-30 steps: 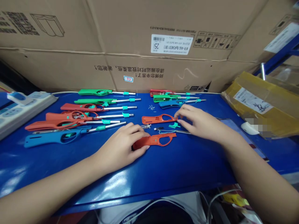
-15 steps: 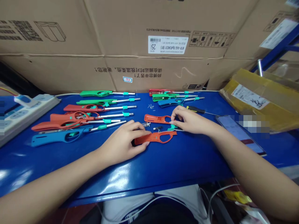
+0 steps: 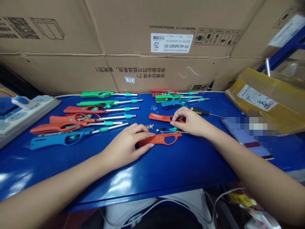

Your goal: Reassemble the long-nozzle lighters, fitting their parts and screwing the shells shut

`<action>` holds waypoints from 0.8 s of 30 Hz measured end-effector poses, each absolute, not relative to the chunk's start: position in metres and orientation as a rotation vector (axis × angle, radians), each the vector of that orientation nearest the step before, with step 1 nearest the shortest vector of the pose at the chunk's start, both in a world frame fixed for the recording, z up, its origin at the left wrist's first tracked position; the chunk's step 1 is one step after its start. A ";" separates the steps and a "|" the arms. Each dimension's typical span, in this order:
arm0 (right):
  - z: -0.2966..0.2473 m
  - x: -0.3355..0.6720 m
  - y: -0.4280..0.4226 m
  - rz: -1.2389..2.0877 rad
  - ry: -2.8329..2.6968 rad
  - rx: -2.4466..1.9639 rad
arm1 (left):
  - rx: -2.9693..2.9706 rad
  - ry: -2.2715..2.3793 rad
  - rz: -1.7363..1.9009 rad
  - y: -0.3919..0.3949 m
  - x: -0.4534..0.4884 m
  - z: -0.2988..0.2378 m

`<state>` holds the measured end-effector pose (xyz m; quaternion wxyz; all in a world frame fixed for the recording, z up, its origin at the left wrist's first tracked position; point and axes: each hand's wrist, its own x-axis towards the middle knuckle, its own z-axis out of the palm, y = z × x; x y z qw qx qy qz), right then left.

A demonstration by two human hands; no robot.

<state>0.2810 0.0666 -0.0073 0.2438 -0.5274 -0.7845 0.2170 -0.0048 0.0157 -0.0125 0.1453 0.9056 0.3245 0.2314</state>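
Between the thumb and fingers of my left hand (image 3: pixel 127 143) is the closed end of an orange lighter shell half (image 3: pixel 160 139), lying on the blue table with its trigger loop to the right. My right hand (image 3: pixel 189 121) pinches the loop end of a second orange shell half (image 3: pixel 159 117), which looks slightly tilted just behind the first. Under my right fingers sits a green trigger piece (image 3: pixel 175 129), partly hidden, by a thin metal rod. A small black igniter part (image 3: pixel 161 129) lies between the two halves. Near my left fingertips is a clear small part (image 3: pixel 150 126).
Several red, green and blue lighters (image 3: pixel 60 139) lie in a row at left, and a few more (image 3: pixel 175 104) at the back. Small screws (image 3: pixel 153 108), a screwdriver (image 3: pixel 200 111), a phone (image 3: pixel 245 136), a yellow-taped box (image 3: pixel 262 98) and a power strip (image 3: pixel 28 111) surround the hands.
My right hand has shifted slightly left onto the rear shell half, which has turned and tilted a little. My left hand keeps its hold on the front half.
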 end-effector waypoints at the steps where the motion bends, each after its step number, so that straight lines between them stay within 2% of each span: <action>1: -0.005 0.282 0.067 0.581 -2.119 -1.438 | 2.609 0.948 0.666 0.016 -0.005 -0.013; 4: 0.010 0.286 0.064 0.587 -2.062 -1.373 | 2.590 1.006 0.676 0.018 -0.007 -0.013; 6: 0.024 0.289 0.057 0.704 -2.073 -1.149 | 2.569 1.043 0.695 0.021 -0.007 -0.014; 11: 0.044 0.286 0.032 1.047 -2.579 -0.750 | 2.529 1.057 0.730 0.030 -0.009 -0.016; 15: 0.035 0.275 0.025 0.904 -2.783 -0.885 | 2.518 1.052 0.762 0.032 -0.009 -0.019; 19: 0.029 0.274 0.031 0.859 -2.718 -1.029 | 2.485 1.023 0.905 0.028 -0.008 -0.013; 22: 0.033 0.284 0.037 0.570 -2.559 -1.211 | 2.527 0.969 0.947 0.019 -0.006 -0.005; 24: 0.036 0.294 0.040 0.322 -2.534 -1.355 | 2.619 0.921 0.825 0.012 -0.004 0.000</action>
